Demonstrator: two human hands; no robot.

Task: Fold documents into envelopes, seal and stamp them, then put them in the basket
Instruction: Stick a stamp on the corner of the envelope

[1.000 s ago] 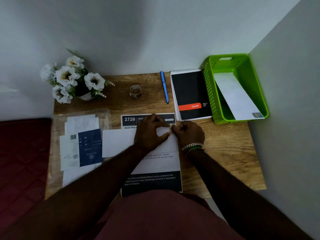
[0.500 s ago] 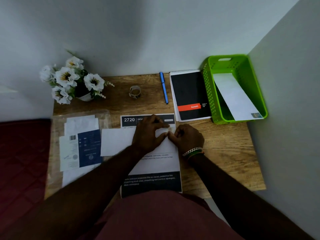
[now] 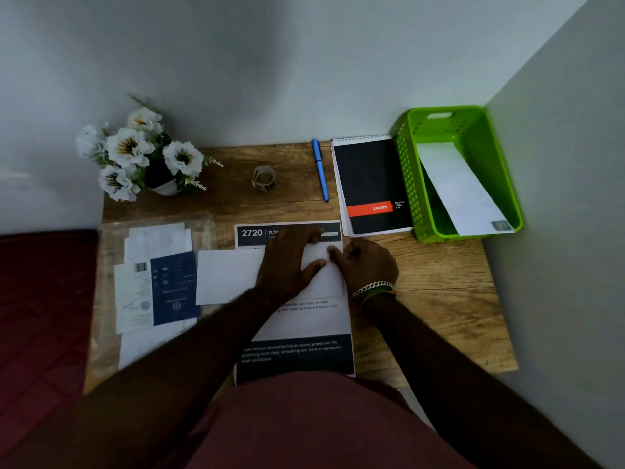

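Nearest the person, a printed sheet [image 3: 294,357] with dark bands at top and bottom lies flat on the wooden table [image 3: 439,299]. Across its upper part lies a white envelope [image 3: 230,275], long side running left to right. The left hand [image 3: 287,265] rests spread on the envelope's middle, fingers straight and pressing down, thumb pointing right. The right hand [image 3: 363,265] sits at the envelope's right end with its fingers curled, fingertips meeting the left thumb on the paper; what it pinches there is too small to tell. A chain bracelet [image 3: 372,287] circles the right wrist.

Left of the envelope, a clear plastic sleeve [image 3: 111,252] holds several white papers and one dark blue booklet [image 3: 174,289].

Farther back stand one roll of stamps or tape [image 3: 263,178], one blue pen [image 3: 320,169] and one black spiral notepad [image 3: 370,186] with an orange band. At the far left corner is one pot of white flowers [image 3: 135,154]. At the far right, one green basket [image 3: 422,184] holds a second white envelope [image 3: 460,187], tilted against its near rim. That makes two envelopes in view.
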